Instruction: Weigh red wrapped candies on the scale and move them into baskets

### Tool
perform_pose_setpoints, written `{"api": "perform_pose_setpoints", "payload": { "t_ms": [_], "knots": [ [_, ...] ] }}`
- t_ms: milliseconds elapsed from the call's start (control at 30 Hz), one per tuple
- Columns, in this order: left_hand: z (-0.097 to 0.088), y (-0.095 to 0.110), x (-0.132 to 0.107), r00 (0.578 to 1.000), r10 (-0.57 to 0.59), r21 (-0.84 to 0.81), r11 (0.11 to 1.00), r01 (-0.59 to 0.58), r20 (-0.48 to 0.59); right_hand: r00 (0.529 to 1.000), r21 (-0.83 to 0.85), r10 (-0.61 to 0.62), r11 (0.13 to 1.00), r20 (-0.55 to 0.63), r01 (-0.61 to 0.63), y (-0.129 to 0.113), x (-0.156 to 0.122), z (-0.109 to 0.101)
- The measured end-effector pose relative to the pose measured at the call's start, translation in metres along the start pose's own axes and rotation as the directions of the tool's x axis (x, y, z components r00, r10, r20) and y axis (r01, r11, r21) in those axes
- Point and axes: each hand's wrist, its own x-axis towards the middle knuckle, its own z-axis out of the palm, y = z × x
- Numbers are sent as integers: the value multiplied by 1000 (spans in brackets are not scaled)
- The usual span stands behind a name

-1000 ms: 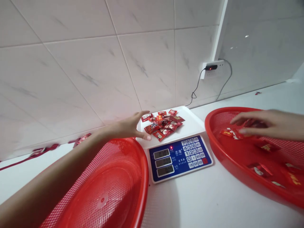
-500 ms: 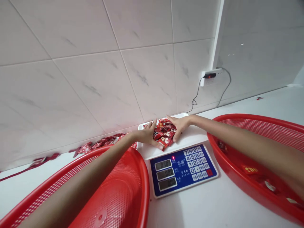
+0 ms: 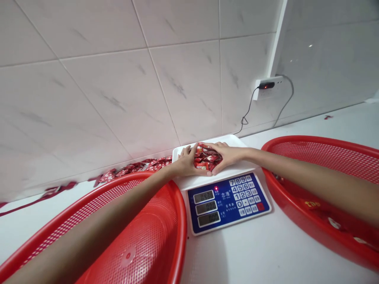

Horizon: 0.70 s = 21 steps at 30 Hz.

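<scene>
A heap of red-wrapped sweets (image 3: 206, 157) is enclosed at the middle of the frame by the left hand (image 3: 188, 162) and the right hand (image 3: 227, 156), apparently so that the slippery foil-like packets are kept bunched on the platter. The fingers of both hands are curved narrowly around the heap, with the fingertips brought close together at its front edge, and the packets are held between the palms rather than lifted clear. The heap rests on the smooth white platter (image 3: 233, 172) of a digital scale (image 3: 227, 203), whose blue keypad and three display windows are turned toward the camera. A round red plastic mesh basket (image 3: 181, 236) is set at lower left beneath the left forearm, and a matching basket (image 3: 310, 139) is placed at right, with a few wrapped sweets (image 3: 312, 204) lying inside. A strip of similar packets (image 3: 139, 166) is laid along the marbled wall tiles (image 3: 103, 98) at left.
</scene>
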Motion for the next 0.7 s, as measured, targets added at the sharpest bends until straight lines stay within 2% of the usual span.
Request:
{"api": "perform_pose_setpoints", "payload": {
  "t_ms": [133, 267, 333, 533, 700],
  "knots": [
    [-5, 3, 20, 998, 36, 6, 999, -36, 42, 1000, 62, 22, 998, 4, -22, 0, 2, 4],
    [-15, 0, 36, 985, 127, -35, 992, -124, 115, 998, 65, -51, 997, -22, 52, 2, 1, 2],
    [-16, -3, 37, 979, 167, -63, 985, -161, 117, 996, 81, -79, 993, -42, 82, 4, 0, 2],
    [-6, -3, 16, 967, 254, -113, 961, -252, 11, 998, 191, -44, 980, -53, 53, 7, -6, 1],
    [0, 2, -1, 959, 251, -76, 962, -262, -133, 995, -27, 11, 1000, -102, -14, 8, -13, 1]
  ]
}}
